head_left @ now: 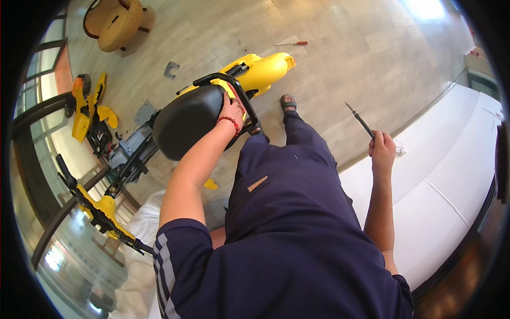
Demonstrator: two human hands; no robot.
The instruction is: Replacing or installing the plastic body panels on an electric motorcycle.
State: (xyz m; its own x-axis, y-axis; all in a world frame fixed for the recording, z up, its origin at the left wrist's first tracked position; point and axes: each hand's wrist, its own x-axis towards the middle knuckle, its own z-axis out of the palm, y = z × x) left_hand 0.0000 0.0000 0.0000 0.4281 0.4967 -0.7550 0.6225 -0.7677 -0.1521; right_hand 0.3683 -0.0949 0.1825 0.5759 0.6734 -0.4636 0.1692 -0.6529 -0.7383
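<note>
My left hand (230, 112), with a red bead bracelet at the wrist, is closed round the rear edge of a black scooter seat (188, 122), just inside the black grab rail (247, 103). Out to the right, away from the scooter, my right hand (382, 147) is raised and grips a slim pointed tool (361, 122) by its dark handle. The tool's thin metal tip points up and to the left; its exact kind is unclear. Behind the seat is a yellow body panel (265, 72), and the scooter's frame (127, 170) is partly bare.
Yellow handlebars (103, 207) stand at the lower left, near glass doors. Several loose yellow and dark parts (87, 111) lie farther left. A red-handled screwdriver (300, 43) and a grey bracket (170, 69) are on the floor. A wicker chair (114, 26) stands far left; a white-covered surface (425, 186) runs along the right.
</note>
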